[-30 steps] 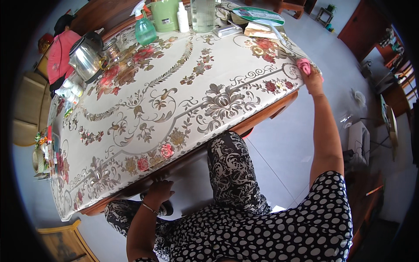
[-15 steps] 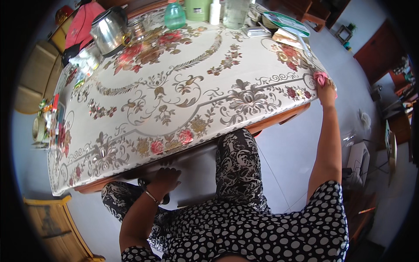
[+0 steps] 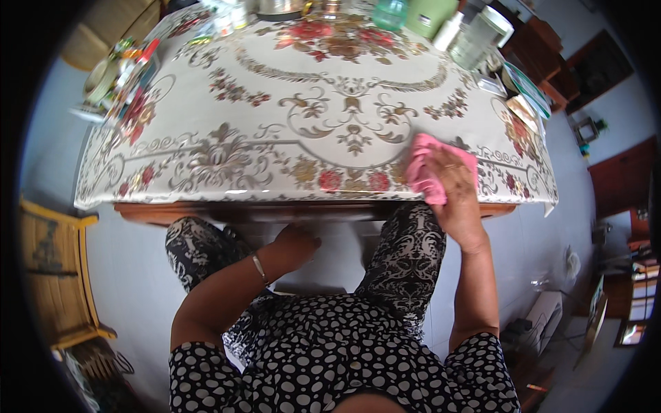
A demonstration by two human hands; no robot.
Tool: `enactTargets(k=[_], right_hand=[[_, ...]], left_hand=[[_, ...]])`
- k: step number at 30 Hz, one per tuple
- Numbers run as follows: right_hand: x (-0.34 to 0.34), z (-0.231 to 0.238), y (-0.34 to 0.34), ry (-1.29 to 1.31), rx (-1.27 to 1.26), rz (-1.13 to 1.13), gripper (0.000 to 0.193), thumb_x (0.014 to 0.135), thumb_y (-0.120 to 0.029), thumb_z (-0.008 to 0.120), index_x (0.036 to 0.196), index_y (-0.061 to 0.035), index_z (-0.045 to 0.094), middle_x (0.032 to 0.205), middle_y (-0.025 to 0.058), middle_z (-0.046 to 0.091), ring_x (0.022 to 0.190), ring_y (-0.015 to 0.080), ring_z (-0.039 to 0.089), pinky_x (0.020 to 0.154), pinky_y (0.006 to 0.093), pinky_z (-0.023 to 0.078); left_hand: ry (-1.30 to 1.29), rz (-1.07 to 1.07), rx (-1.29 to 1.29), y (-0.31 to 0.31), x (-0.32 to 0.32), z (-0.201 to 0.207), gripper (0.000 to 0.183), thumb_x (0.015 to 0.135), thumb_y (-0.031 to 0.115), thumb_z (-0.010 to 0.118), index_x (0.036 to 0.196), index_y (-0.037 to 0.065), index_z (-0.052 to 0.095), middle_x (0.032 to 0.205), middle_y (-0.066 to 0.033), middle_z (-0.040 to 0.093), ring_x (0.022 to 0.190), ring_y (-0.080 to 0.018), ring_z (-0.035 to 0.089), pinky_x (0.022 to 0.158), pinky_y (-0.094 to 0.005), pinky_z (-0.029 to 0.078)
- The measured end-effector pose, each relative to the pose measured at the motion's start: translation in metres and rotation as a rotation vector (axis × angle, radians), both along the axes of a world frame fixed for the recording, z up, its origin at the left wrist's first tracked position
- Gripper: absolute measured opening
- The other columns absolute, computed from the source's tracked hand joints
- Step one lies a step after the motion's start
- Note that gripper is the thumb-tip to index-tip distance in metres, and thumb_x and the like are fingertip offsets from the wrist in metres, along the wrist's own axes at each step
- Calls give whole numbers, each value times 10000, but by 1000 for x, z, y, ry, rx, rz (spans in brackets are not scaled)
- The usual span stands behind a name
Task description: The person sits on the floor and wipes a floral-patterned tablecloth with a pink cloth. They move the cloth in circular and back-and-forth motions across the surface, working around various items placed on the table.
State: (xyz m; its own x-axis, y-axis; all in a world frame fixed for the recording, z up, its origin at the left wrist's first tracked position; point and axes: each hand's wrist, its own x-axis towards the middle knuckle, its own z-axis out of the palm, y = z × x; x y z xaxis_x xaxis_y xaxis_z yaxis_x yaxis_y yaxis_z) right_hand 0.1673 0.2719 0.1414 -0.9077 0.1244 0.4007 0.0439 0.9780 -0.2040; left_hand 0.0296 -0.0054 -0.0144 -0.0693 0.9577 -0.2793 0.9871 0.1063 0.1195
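Observation:
A pink cloth (image 3: 426, 167) lies bunched under my right hand (image 3: 451, 180), near the front edge of the table on the right. The fingers press and grip the cloth against the flowered tablecloth (image 3: 275, 138), and part of the cloth sticks out past the knuckles. Below the table edge, over my lap, my left hand (image 3: 296, 246) is curled into a loose fist. Nothing shows in it, and it touches no part of the table top. A bracelet (image 3: 259, 270) circles the left wrist.
Along the far side stand a metal kettle (image 3: 279, 8), a green spray bottle (image 3: 390, 14), a green container (image 3: 424, 17), a white bottle (image 3: 449, 31) and a clear jar (image 3: 482, 38). Assorted items and a roll of tape (image 3: 101, 81) sit at the left edge. A wooden chair (image 3: 58, 272) is at left.
My right hand has swept the pink cloth leftward from the table's right corner to nearer the middle of the front edge. The view has turned; my left hand stays over my lap.

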Motion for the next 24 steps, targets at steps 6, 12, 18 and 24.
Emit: enactTargets(k=[6, 12, 18, 24], right_hand=[[-85, 1, -104, 3, 29, 391, 524, 736, -184, 704, 1232, -92, 565, 1334, 88, 508, 1241, 306, 448, 1038, 420, 359], [-182, -17, -210, 104, 142, 673, 475, 797, -198, 604, 1256, -113, 519, 1336, 63, 481, 1267, 257, 410, 1061, 396, 323], [-248, -28, -288, 140, -74, 754, 439, 803, -235, 597, 1227, -131, 549, 1342, 41, 488, 1263, 230, 411, 1061, 388, 307], [-235, -31, -261, 171, -142, 740, 407, 808, -218, 616, 1206, -145, 575, 1318, 44, 518, 1237, 233, 446, 1067, 393, 306]], left_hand=[[-72, 17, 52, -3, 1, 3, 251, 781, 261, 641, 955, 82, 623, 900, -110, 653, 904, -288, 623, 816, -438, 462], [-360, 256, 554, 1, -6, -21, 298, 871, 172, 508, 1142, 59, 556, 1130, -178, 565, 1083, -294, 540, 950, -426, 395], [-771, 231, 651, -7, -22, -8, 474, 949, 264, 505, 1361, 68, 377, 1369, -109, 407, 1265, -242, 368, 1082, -384, 264], [-747, 273, 612, 2, -32, -27, 467, 920, 237, 551, 1324, 44, 418, 1322, -112, 461, 1200, -239, 445, 1044, -384, 320]])
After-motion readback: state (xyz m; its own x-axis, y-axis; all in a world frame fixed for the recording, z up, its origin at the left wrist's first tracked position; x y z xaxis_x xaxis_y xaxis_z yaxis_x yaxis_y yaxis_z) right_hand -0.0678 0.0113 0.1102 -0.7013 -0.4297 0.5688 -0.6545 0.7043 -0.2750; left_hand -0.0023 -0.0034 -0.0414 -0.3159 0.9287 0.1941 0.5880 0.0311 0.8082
